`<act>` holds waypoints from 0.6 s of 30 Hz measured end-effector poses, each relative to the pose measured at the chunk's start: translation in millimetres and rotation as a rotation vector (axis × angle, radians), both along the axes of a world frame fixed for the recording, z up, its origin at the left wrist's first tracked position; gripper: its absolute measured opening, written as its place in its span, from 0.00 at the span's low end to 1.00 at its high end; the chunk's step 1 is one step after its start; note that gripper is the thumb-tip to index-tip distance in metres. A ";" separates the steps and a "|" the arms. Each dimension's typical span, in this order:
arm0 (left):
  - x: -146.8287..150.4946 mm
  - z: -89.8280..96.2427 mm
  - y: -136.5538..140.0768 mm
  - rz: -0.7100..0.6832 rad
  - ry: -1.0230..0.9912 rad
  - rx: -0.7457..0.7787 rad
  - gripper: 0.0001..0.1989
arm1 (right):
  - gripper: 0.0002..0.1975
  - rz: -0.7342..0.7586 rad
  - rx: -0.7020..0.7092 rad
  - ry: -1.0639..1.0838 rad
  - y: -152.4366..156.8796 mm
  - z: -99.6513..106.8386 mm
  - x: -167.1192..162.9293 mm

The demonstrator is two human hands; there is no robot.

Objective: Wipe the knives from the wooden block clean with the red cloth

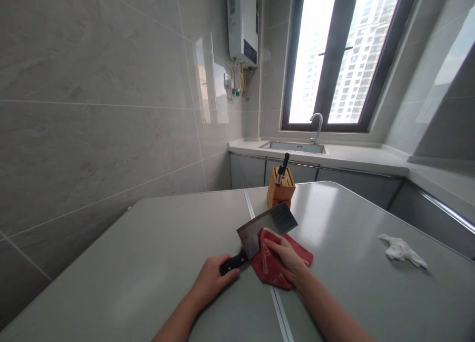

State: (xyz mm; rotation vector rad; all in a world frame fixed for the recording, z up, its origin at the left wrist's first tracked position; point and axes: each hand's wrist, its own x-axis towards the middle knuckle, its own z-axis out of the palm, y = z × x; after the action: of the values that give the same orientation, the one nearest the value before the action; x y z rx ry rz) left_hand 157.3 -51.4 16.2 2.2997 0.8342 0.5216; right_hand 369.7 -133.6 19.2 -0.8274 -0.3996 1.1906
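Note:
A cleaver [269, 224] with a broad metal blade and a black riveted handle is held above the table. My left hand [214, 276] is closed around its handle, with the blade pointing up and to the right. In my right hand [286, 257] is a bunched red cloth [272, 270], pressed against the lower edge of the blade. Folds of the cloth hide my right fingertips in part. Just behind the blade stands a wooden knife block [281, 186] holding black-handled tools.
The pale folding table [166, 248] has a metal seam down its middle. A crumpled white tissue [403, 250] lies at its right. Beyond are a counter [363, 153] with a sink [293, 147] and faucet [317, 126], a window, and a wall-mounted water heater [243, 25].

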 end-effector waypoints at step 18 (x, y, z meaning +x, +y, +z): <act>-0.8 1.1 -1.1 -0.021 -0.004 0.015 0.16 | 0.12 0.032 0.001 0.087 4.2 -4.7 2.7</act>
State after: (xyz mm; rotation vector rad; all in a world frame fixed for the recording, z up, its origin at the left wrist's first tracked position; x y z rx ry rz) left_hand 156.5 -52.6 17.3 2.3179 0.8057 0.5252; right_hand 372.3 -129.5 14.5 -0.7677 -0.3430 1.2519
